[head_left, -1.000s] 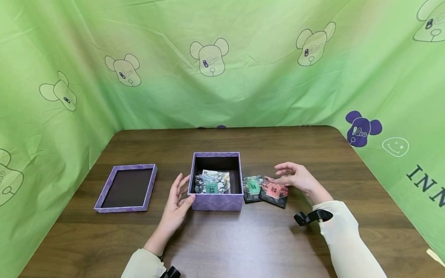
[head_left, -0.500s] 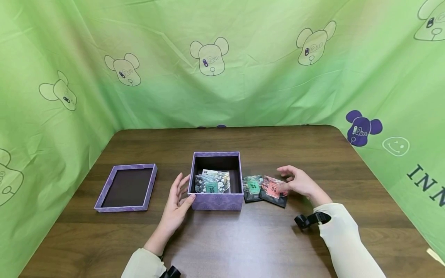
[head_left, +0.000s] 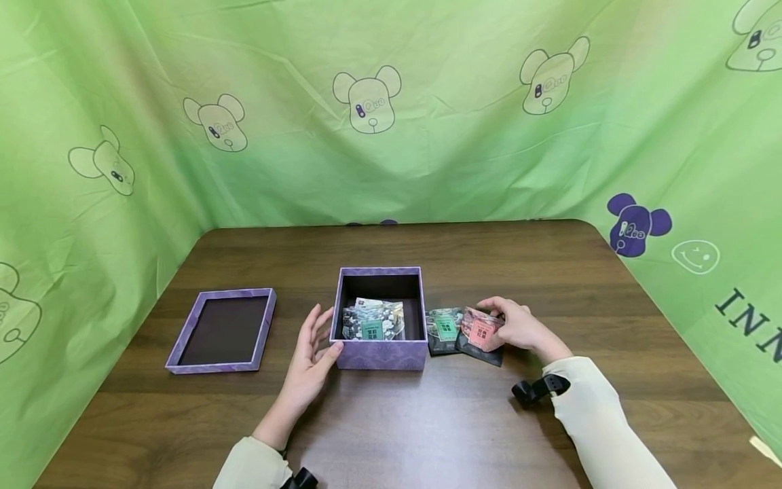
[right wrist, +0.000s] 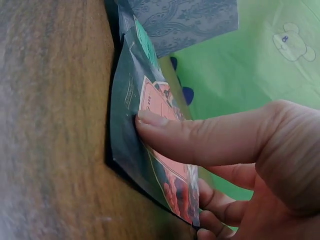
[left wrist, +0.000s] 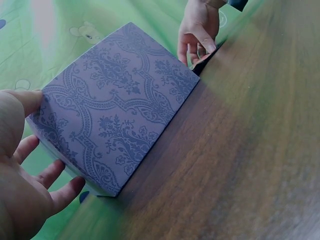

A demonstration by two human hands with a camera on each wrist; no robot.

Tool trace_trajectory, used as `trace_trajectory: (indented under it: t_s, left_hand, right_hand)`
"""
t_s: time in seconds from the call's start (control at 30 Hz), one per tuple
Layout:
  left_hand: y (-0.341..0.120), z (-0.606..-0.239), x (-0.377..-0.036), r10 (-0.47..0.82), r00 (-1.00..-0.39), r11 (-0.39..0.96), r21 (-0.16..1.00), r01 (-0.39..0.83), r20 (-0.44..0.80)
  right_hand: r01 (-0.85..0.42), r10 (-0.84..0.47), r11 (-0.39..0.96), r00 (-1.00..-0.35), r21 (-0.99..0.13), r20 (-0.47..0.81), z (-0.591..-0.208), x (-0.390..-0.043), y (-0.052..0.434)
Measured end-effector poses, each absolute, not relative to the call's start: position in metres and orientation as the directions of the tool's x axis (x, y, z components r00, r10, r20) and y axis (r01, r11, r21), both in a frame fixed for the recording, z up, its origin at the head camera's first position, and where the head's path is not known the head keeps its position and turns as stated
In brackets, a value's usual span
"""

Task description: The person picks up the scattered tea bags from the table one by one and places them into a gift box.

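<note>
A purple patterned box (head_left: 381,356) stands uncovered at mid-table, with several printed sachets (head_left: 374,322) inside. My left hand (head_left: 311,363) rests at its left side, thumb on the near left corner and fingers loosely extended along the wall. Right of the box lie two dark sachets, one with a green label (head_left: 446,327) and one with a red label (head_left: 478,327) overlapping it. My right hand (head_left: 519,329) pinches the red-labelled sachet by its right edge. In the right wrist view the thumb (right wrist: 200,140) presses on its face while the other fingers curl behind the edge.
The purple box lid (head_left: 267,333) lies inside up at the left of the wooden table (head_left: 391,428). A green printed cloth (head_left: 427,176) hangs behind the table and along both sides. A black band with a camera (head_left: 540,388) sits on the right wrist.
My right hand has come slightly left and down over the red-labelled sachet, its fingers closing on the right edge. The left hand and the box stay as they were.
</note>
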State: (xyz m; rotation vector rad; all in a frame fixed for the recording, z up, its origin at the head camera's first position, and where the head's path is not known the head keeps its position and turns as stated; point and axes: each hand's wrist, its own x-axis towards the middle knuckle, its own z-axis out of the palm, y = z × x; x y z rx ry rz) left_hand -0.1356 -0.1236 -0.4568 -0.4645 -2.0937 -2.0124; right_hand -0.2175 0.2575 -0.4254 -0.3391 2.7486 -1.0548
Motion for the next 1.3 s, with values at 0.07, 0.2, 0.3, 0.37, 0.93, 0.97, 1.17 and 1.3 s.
trace_trajectory:
  t_s: [0.07, 0.2, 0.3, 0.37, 0.93, 0.97, 1.17, 1.3]
  left_hand:
    - [-0.124, -0.457, -0.136, 0.086, -0.931, 0.024, 0.934, 0.358, 0.354]
    - [-0.124, -0.457, -0.136, 0.085, -0.932, 0.024, 0.934, 0.355, 0.352]
    - [-0.124, -0.457, -0.136, 0.085, -0.932, 0.025, 0.934, 0.356, 0.353]
    - [-0.124, -0.458, -0.136, 0.085, -0.932, 0.025, 0.934, 0.356, 0.353]
    - [-0.124, -0.458, -0.137, 0.091, -0.926, 0.015, 0.929, 0.369, 0.366]
    - [-0.124, -0.458, -0.137, 0.091, -0.926, 0.016, 0.929, 0.369, 0.366]
    - [-0.124, -0.457, -0.137, 0.089, -0.929, 0.022, 0.932, 0.361, 0.358]
    - [-0.124, -0.458, -0.137, 0.090, -0.930, 0.021, 0.933, 0.359, 0.356]
  right_hand:
    - [-0.157, -0.280, 0.707, -0.957, -0.690, -0.069, -0.427, -0.219, 0.258]
    - [-0.178, -0.295, 0.657, -0.955, -0.733, -0.032, -0.431, -0.221, 0.261]
    - [-0.175, -0.288, 0.604, -0.958, -0.777, -0.008, -0.432, -0.222, 0.264]
    - [-0.159, -0.279, 0.553, -0.960, -0.818, -0.002, -0.433, -0.222, 0.266]
    - [-0.039, -0.285, 0.356, -0.956, -0.934, -0.068, -0.424, -0.228, 0.281]
    - [-0.036, -0.285, 0.354, -0.956, -0.934, -0.071, -0.423, -0.227, 0.281]
    - [-0.018, -0.286, 0.322, -0.955, -0.947, -0.079, -0.418, -0.225, 0.280]
    - [-0.043, -0.298, 0.254, -0.954, -0.966, -0.036, -0.412, -0.226, 0.280]
